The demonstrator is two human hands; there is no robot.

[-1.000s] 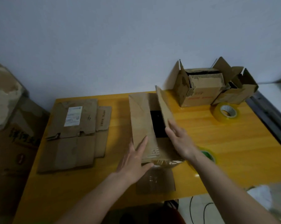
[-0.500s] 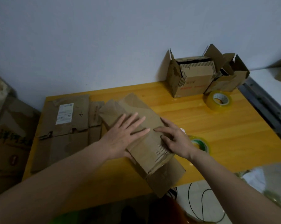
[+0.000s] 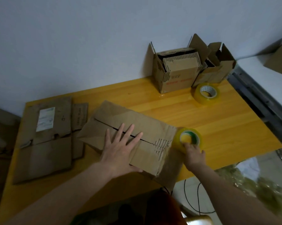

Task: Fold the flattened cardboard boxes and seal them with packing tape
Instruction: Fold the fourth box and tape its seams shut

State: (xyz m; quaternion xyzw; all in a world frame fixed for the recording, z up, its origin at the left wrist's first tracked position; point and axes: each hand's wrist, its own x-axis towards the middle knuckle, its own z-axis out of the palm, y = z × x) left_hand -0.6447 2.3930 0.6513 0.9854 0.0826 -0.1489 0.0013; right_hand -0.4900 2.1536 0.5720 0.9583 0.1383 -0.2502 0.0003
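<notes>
A folded brown cardboard box (image 3: 146,127) lies on the yellow table (image 3: 218,120), its two top flaps closed along a dark seam. My left hand (image 3: 120,148) presses flat on those flaps, fingers spread across the seam. Just right of the box, my right hand (image 3: 193,153) grips a roll of yellowish packing tape with a green core (image 3: 189,137). A second tape roll (image 3: 207,93) lies further back on the right.
Flattened cardboard boxes (image 3: 46,135) lie stacked at the table's left. Two opened boxes (image 3: 177,69) (image 3: 216,67) stand at the back against the wall. More cardboard leans beyond the left edge. A black cable (image 3: 192,200) runs on the floor below the near right edge.
The box flaps were folded shut and the box swung to a diagonal. My left hand stayed flat on top; my right hand left the box and took hold of the tape roll.
</notes>
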